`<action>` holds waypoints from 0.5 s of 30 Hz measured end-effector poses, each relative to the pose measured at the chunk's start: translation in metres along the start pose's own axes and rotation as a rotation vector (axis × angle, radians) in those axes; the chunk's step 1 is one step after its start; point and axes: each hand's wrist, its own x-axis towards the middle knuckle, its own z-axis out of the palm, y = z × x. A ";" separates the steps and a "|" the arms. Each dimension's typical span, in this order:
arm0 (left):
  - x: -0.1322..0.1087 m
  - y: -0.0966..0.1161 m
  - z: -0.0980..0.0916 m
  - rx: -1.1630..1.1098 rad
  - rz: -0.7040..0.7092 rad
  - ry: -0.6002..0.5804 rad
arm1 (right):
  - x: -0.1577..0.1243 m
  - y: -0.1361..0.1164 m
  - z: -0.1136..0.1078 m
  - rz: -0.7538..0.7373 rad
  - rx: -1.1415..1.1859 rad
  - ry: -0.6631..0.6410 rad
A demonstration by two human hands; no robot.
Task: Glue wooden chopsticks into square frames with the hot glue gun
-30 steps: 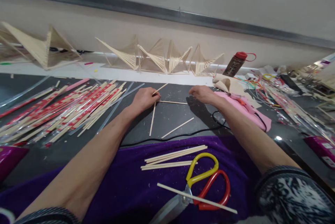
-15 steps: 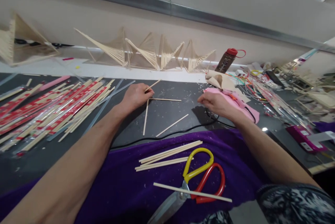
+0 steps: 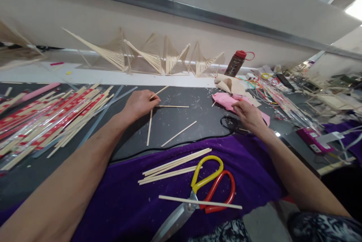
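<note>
My left hand (image 3: 143, 104) is closed in a pinch at the corner where thin wooden sticks meet. One held stick (image 3: 160, 91) points up to the right. Another stick (image 3: 174, 106) runs right along the grey table, and a third stick (image 3: 149, 128) runs down from the corner. Over on the right, my right hand (image 3: 249, 115) has its fingers curled together at the pink sheet (image 3: 223, 100); whatever lies under the fingers is hidden. A black cord (image 3: 229, 123) loops beside that hand. One loose stick (image 3: 178, 133) lies between the hands.
Scissors (image 3: 195, 196) with a stick across them and several sticks (image 3: 175, 164) lie on the purple cloth (image 3: 118, 200). Bagged sticks (image 3: 56, 121) cover the left. Stick models (image 3: 147, 57) and a bottle (image 3: 236, 62) stand behind. A pink box (image 3: 313, 140) sits right.
My right hand has moved right, from the left end of the pink sheet to its near right side. My left hand keeps its pinch on the sticks. The view has shifted slightly right.
</note>
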 end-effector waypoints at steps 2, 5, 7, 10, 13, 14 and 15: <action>0.000 -0.001 0.001 0.001 0.010 0.000 | -0.008 0.003 0.001 -0.003 0.050 -0.009; 0.000 -0.001 0.002 0.017 0.016 -0.022 | -0.014 0.002 0.001 -0.110 0.080 -0.111; 0.000 -0.001 0.003 0.021 0.026 -0.037 | -0.014 0.001 0.000 -0.176 0.061 -0.170; 0.000 -0.003 0.005 0.024 0.029 -0.043 | -0.015 0.003 0.000 -0.144 -0.014 -0.200; 0.000 -0.004 0.006 0.034 0.030 -0.051 | -0.017 0.007 0.002 -0.145 -0.028 -0.242; 0.001 -0.004 0.007 0.039 0.032 -0.058 | -0.017 0.008 0.003 -0.178 -0.012 -0.261; 0.001 -0.004 0.007 0.044 0.035 -0.064 | -0.017 0.008 0.005 -0.215 0.002 -0.277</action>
